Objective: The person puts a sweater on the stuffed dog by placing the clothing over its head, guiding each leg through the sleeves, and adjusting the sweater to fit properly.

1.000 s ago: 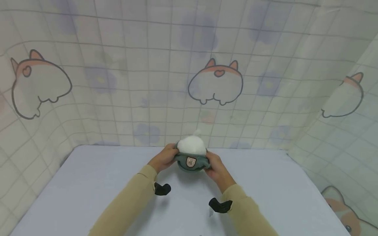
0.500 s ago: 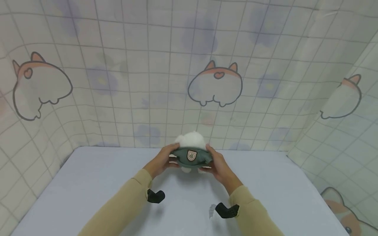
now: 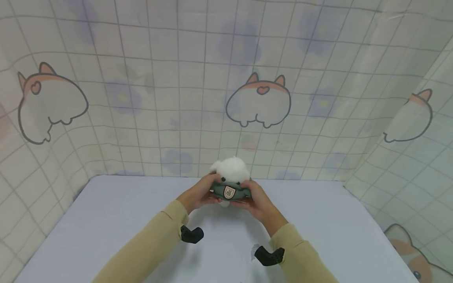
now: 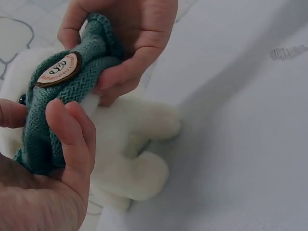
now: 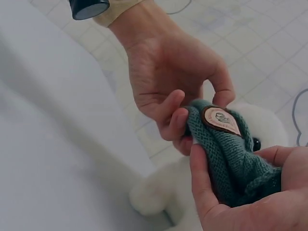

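Note:
A white plush toy (image 3: pixel 232 168) is at the far middle of the table, dark eyes facing me. Around its lower face bunches a green knitted sweater (image 3: pixel 218 189) with a shield-shaped badge (image 3: pixel 229 192). My left hand (image 3: pixel 200 192) grips one side of the knit, thumb on top and fingers underneath. On the other side my right hand (image 3: pixel 260 201) pinches it the same way. In the left wrist view the toy's pale legs (image 4: pixel 151 175) hang below the sweater (image 4: pixel 41 127). The right wrist view has the badge (image 5: pixel 221 120) facing up between both hands.
The white table (image 3: pixel 116 220) ends at a grid-patterned cloth (image 3: pixel 177 98) behind and at the sides. Black wrist cameras (image 3: pixel 192 234) jut from the sleeves (image 3: pixel 148 243). A small pale grey patch (image 4: pixel 288 52) lies on the tabletop.
The sweater has come down over the toy's head, baring its eyes. Both hands spread apart at first, then drew together again, thumbs now at the knit's upper edge.

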Tool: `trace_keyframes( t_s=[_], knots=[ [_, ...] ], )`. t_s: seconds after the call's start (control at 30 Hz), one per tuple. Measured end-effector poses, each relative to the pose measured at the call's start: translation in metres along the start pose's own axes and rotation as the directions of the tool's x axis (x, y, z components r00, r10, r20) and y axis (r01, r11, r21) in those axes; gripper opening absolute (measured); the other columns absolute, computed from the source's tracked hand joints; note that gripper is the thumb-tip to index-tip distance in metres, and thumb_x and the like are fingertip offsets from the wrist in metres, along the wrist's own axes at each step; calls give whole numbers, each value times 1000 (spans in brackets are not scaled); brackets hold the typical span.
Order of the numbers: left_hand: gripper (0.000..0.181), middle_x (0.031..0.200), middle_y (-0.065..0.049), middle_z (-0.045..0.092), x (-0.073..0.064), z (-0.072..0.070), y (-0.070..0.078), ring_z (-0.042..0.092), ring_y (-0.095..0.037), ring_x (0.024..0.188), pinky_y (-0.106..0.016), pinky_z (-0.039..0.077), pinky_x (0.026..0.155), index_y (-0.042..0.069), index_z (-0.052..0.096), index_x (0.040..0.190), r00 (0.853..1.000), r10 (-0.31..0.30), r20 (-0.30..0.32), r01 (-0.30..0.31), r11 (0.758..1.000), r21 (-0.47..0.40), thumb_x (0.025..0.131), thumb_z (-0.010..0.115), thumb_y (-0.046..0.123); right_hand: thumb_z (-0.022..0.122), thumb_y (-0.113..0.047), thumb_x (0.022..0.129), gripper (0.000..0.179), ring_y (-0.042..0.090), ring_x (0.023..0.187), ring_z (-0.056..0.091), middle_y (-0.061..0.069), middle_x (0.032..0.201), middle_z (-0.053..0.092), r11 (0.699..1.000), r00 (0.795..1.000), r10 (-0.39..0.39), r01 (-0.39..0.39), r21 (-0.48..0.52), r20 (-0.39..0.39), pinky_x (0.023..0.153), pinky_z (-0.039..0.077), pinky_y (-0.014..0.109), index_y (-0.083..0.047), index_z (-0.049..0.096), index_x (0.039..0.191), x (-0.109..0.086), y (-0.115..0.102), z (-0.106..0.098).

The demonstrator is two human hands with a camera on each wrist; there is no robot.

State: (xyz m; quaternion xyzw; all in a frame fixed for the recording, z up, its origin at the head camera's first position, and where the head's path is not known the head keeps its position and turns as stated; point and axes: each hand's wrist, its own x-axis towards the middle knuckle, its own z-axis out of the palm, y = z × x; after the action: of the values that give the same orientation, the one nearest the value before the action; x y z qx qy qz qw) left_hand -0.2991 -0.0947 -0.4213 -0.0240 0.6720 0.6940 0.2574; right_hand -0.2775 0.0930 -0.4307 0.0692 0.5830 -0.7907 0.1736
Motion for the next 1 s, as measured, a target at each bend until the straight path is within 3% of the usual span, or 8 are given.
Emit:
trace_keyframes(
  t_s=[0.27, 0.43, 0.63, 0.77, 0.9, 1.0],
  knots=[
    [61, 120, -19, 51, 3, 1, -4, 58, -24, 87, -28, 55, 61, 8, 31, 144, 998, 38, -51, -37, 999, 38, 85, 46, 11, 50, -1, 87, 61, 30, 112, 55, 22, 137, 43, 999, 996, -43, 42, -16, -74, 99, 47, 54, -4, 29, 145, 4, 10, 0],
    [63, 117, -18, 54, 6, 1, -10, 57, -23, 83, -28, 54, 61, 12, 30, 147, 995, 76, -64, -73, 996, 55, 87, 49, 3, 47, 5, 86, 63, 30, 120, 47, 21, 146, 36, 999, 994, -50, 50, -2, -100, 107, 40, 54, -7, 30, 145, 8, 18, 1],
    [71, 118, -16, 53, 10, -4, -19, 56, -22, 80, -30, 53, 64, 21, 28, 150, 995, 95, -28, -93, 992, 82, 86, 46, -4, 44, 15, 82, 77, 39, 138, 34, 17, 156, 25, 997, 993, -72, 73, 9, -97, 113, 32, 55, -15, 26, 150, 10, 29, -1],
    [73, 115, -14, 53, 13, -5, -22, 54, -20, 77, -28, 51, 61, 19, 31, 150, 994, 112, -1, -112, 992, 65, 84, 45, -8, 43, 20, 79, 87, 40, 142, 29, 14, 157, 25, 993, 987, -116, 118, 9, -111, 114, 29, 56, -19, 22, 153, 11, 36, -2],
    [68, 110, -12, 56, 14, -4, -24, 55, -18, 76, -28, 51, 60, 17, 41, 145, 993, 119, -20, -118, 992, 45, 83, 44, -11, 42, 18, 82, 80, 37, 141, 32, 13, 154, 30, 991, 979, -130, 129, -21, -155, 114, 31, 54, -18, 26, 152, 11, 39, -2],
    [66, 117, -14, 56, 15, -2, -26, 58, -21, 85, -32, 54, 67, 15, 39, 145, 991, 136, -18, -135, 990, 44, 85, 44, -10, 41, 13, 86, 72, 36, 141, 32, 13, 154, 30, 992, 979, -121, 113, -57, -165, 115, 30, 53, -15, 27, 150, 11, 37, -3]
  ],
)
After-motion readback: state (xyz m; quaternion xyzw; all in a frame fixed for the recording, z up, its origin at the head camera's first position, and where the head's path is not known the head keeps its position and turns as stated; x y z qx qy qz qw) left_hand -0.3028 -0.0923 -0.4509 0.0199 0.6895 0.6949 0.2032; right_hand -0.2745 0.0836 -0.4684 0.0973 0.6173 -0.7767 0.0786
